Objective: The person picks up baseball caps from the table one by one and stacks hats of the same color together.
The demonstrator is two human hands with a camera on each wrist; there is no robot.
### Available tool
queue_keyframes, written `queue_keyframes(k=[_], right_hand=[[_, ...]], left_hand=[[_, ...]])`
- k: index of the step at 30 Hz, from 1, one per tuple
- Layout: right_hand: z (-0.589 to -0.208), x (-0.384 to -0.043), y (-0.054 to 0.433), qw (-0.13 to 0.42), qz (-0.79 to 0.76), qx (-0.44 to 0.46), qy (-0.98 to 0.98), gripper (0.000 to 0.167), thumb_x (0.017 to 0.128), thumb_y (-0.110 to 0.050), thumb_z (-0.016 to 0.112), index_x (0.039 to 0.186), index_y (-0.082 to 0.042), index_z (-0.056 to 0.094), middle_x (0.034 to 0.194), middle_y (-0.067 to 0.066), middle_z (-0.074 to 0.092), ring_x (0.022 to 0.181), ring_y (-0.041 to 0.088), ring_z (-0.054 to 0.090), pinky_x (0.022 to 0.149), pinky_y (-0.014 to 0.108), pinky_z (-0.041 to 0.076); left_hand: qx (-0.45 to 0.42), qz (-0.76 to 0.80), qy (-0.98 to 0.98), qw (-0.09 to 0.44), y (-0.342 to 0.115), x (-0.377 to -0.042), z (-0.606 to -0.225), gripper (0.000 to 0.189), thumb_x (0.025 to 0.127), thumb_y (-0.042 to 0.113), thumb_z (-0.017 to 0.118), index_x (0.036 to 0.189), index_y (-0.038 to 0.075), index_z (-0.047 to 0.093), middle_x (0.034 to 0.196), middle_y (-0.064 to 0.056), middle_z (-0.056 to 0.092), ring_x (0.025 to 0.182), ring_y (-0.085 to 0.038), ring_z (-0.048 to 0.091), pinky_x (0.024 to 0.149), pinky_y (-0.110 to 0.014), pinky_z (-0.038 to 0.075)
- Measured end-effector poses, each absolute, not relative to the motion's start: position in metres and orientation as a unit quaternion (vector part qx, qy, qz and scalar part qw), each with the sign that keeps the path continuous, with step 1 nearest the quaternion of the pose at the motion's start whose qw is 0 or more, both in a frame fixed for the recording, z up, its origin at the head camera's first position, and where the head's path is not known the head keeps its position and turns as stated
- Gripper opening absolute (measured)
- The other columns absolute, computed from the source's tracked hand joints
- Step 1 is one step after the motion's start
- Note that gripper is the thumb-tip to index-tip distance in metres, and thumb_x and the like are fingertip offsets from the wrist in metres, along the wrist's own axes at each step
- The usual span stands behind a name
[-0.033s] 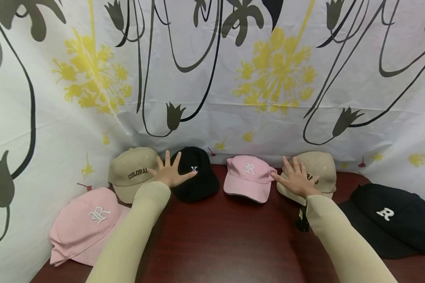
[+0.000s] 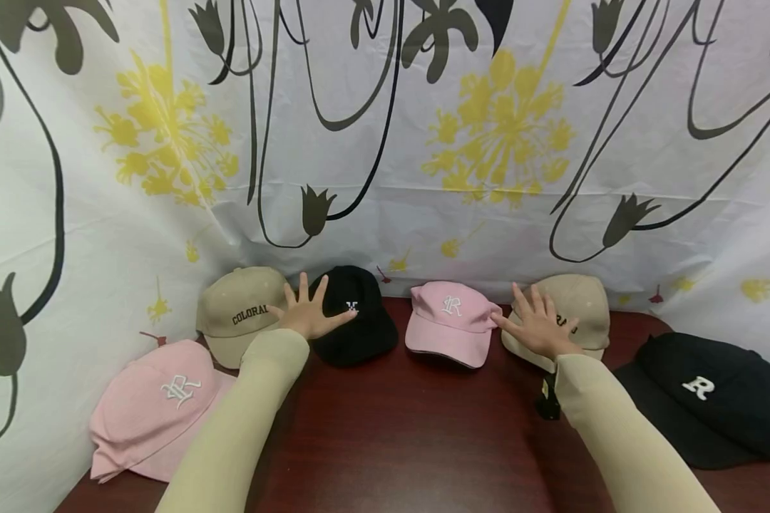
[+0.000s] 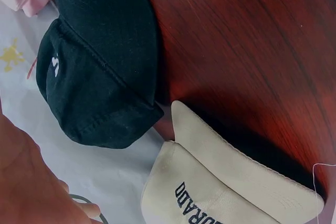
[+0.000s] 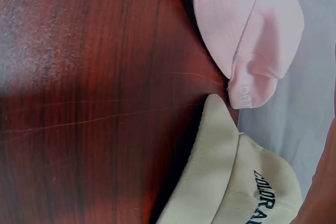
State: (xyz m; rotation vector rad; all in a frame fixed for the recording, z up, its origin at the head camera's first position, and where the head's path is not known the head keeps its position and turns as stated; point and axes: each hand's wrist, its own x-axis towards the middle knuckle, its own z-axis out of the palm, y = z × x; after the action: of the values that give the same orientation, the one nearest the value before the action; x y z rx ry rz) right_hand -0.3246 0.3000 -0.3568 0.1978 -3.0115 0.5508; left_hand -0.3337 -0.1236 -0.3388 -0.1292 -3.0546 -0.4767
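Observation:
With fingers spread and nothing in its grip, my left hand (image 2: 308, 315) hovers between a beige cap (image 2: 231, 313) lettered "COLORADO" and a black cap (image 2: 366, 331), overlapping both in the head view. My right hand (image 2: 542, 326), also spread and holding nothing, overlaps a second beige cap (image 2: 587, 299). Its thumb side reaches the edge of a pink cap (image 2: 452, 335) with a white "R". In the left wrist view the black cap (image 3: 100, 87) lies beside the beige one (image 3: 226, 182). The right wrist view has the pink cap (image 4: 268, 24) above the beige cap (image 4: 210, 171).
Another pink cap (image 2: 147, 406) lies at the left, and a black cap with a white "R" (image 2: 725, 399) at the right. All the caps sit along the edge of a dark red wooden table (image 2: 411, 442), before a white patterned curtain (image 2: 372, 157). A small black device (image 2: 547, 399) shows by the right sleeve.

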Motion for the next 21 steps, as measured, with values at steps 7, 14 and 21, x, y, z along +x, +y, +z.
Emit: queue_keyframes(k=[7, 14, 21], right_hand=[[-0.351, -0.319, 0.29, 0.056, 0.176, 0.07, -0.98, 0.089, 0.086, -0.066, 0.036, 0.147, -0.021, -0.01, 0.148, 0.022, -0.014, 0.131, 0.048, -0.012, 0.078, 0.079, -0.007], [-0.351, -0.321, 0.287, 0.09, 0.263, 0.095, -0.956, 0.092, 0.088, -0.055, 0.049, 0.147, -0.015, -0.009, 0.147, 0.027, -0.01, 0.13, 0.052, -0.004, 0.092, 0.071, 0.007], [-0.351, -0.319, 0.289, 0.079, 0.311, 0.093, -0.942, 0.098, 0.086, -0.052, 0.054, 0.145, -0.014, -0.014, 0.145, 0.03, -0.011, 0.128, 0.055, 0.005, 0.093, 0.069, 0.015]], left_hand=[[-0.04, -0.159, -0.986, 0.017, -0.124, -0.337, -0.341, 0.097, 0.076, 0.076, 0.041, 0.148, 0.026, -0.001, 0.15, -0.015, -0.015, 0.132, -0.048, -0.009, 0.087, -0.076, 0.001], [-0.058, -0.182, -0.981, 0.028, -0.121, -0.342, -0.341, 0.1, 0.076, 0.072, 0.049, 0.147, 0.028, -0.006, 0.15, -0.015, -0.015, 0.132, -0.047, -0.005, 0.089, -0.074, 0.009], [-0.078, -0.217, -0.973, 0.025, -0.109, -0.34, -0.338, 0.103, 0.075, 0.068, 0.056, 0.148, 0.025, -0.004, 0.15, -0.017, -0.011, 0.133, -0.045, -0.005, 0.092, -0.071, 0.014]])
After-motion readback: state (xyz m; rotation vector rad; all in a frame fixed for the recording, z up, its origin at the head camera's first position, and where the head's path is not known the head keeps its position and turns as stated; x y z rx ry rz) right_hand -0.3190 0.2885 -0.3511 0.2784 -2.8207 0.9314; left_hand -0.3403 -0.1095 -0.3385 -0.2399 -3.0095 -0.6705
